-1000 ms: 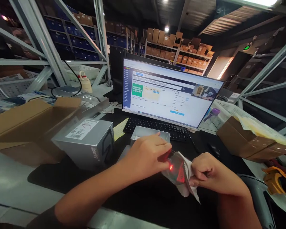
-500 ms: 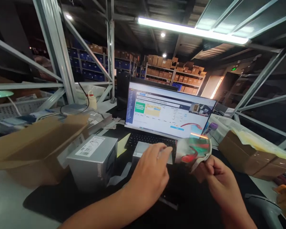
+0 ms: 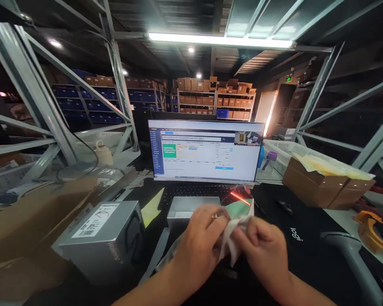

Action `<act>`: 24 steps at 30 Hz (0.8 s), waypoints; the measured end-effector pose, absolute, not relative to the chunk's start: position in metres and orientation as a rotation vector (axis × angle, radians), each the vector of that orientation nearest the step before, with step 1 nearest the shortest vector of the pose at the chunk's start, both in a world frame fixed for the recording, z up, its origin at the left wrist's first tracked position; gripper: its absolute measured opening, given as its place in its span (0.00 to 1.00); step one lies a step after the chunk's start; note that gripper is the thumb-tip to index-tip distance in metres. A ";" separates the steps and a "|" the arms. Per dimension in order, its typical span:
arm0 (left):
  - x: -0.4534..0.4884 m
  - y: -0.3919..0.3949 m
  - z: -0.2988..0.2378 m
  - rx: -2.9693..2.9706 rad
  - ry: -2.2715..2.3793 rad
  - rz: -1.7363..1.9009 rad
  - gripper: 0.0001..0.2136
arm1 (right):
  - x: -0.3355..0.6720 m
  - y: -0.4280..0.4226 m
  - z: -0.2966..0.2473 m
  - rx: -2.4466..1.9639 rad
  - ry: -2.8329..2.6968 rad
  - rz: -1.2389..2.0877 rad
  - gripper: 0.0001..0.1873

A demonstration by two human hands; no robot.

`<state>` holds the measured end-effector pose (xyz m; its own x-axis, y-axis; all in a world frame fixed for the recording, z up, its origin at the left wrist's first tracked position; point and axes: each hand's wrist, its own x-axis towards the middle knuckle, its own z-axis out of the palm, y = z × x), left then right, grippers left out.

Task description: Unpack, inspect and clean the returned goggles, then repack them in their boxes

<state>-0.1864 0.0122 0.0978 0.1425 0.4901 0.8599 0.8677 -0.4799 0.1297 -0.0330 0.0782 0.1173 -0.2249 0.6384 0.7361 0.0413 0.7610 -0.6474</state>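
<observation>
Your black mat [image 3: 306,242] lies bare to the right of your hands, so passage is free there. To the left, the grey box [image 3: 105,240] blocks you; ahead, the shallow tray [image 3: 191,207], keyboard [image 3: 194,191] and monitor [image 3: 206,149] close the way.

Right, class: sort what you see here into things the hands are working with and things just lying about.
In hand:
left hand
right hand
small plastic packet, held by both hands

Lying about:
grey product box
open grey tray
monitor
keyboard
brown carton
yellow note
</observation>
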 end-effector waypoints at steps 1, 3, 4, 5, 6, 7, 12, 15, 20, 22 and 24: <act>-0.189 0.013 0.097 -2.083 -1.278 -1.284 0.15 | -0.029 0.084 0.121 -0.596 -1.646 0.770 0.28; -0.193 0.015 0.097 -2.121 -1.231 -1.249 0.18 | -0.022 0.095 0.129 -0.647 -1.406 1.133 0.30; -0.195 0.017 0.096 -2.118 -1.207 -1.222 0.18 | -0.021 0.100 0.131 -0.633 -1.274 1.291 0.31; -0.195 0.018 0.096 -2.106 -1.187 -1.198 0.18 | -0.023 0.104 0.133 -0.605 -1.154 1.409 0.32; -0.196 0.020 0.095 -2.078 -1.176 -1.179 0.18 | -0.026 0.105 0.132 -0.576 -1.057 1.485 0.33; -0.196 0.021 0.093 -2.038 -1.171 -1.170 0.17 | -0.032 0.104 0.129 -0.551 -0.989 1.521 0.34; -0.197 0.023 0.084 -1.818 -1.194 -1.209 0.05 | -0.068 0.073 0.093 -0.526 -1.128 1.385 0.29; -0.199 0.024 0.081 -1.840 -1.170 -1.213 0.03 | -0.072 0.066 0.089 -0.514 -1.260 1.278 0.29; -0.194 0.029 0.084 -1.862 -1.041 -1.162 0.10 | -0.049 0.093 0.131 -0.437 -0.882 1.806 0.37; -0.192 0.029 0.084 -1.876 -1.040 -1.111 0.12 | -0.048 0.097 0.134 -0.439 -0.823 1.827 0.38; -0.192 0.026 0.083 -1.847 -1.105 -1.073 0.11 | -0.056 0.091 0.121 -0.454 -0.875 1.708 0.35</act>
